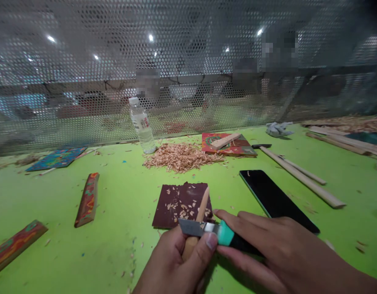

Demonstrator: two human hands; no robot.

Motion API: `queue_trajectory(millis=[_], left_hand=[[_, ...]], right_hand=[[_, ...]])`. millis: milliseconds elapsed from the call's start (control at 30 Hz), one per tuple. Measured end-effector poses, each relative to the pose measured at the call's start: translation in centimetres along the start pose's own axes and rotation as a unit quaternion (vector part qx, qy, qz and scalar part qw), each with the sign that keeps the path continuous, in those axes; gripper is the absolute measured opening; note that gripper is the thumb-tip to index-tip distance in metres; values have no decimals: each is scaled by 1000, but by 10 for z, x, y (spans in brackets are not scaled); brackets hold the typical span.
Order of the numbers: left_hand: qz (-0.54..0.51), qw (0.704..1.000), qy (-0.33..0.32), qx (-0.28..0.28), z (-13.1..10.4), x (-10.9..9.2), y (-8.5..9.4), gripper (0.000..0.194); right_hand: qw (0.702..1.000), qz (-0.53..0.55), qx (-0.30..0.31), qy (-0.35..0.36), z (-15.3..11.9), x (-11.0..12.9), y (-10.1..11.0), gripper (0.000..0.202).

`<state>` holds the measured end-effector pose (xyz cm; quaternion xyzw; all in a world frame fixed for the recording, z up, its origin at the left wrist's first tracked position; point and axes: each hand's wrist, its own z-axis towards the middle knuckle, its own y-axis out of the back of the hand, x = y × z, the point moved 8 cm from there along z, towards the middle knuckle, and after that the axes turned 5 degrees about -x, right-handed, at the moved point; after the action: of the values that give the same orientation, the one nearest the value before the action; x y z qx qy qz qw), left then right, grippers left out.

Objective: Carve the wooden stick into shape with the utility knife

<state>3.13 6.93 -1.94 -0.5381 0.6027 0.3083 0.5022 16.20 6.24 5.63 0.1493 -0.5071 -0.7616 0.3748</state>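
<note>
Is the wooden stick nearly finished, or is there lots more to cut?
Lots looks done: the stick's tip is pointy, and a pile of shavings lies behind the board. Right now, the left hand holds the stick while the right hand holds the knife across it. Perhaps the thicker part by the left hand is left to trim, but I can't tell how much.

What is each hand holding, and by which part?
The left hand grips the wooden stick near its lower end; the right hand holds the knife by its handle.
</note>
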Motion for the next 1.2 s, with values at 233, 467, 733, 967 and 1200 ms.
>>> queue_trajectory(millis=[233,467,733,967,1200], left_hand=[[-57,998,30,15,2,3,-6,50],[-49,999,17,15,2,4,-3,41],[-39,999,12,11,2,9,-1,53],[-11,1000,27,-1,1,-1,-5,62],[-9,999,42,6,1,4,-5,51]], right_hand=[[997,-46,-60,-12,4,-8,9,53],[998,14,-36,-45,0,-25,3,41],[987,109,103,-50,2,-10,-16,21],[998,37,37,-30,-1,-8,-9,33],[997,-7,-66,-46,5,-22,11,47]])
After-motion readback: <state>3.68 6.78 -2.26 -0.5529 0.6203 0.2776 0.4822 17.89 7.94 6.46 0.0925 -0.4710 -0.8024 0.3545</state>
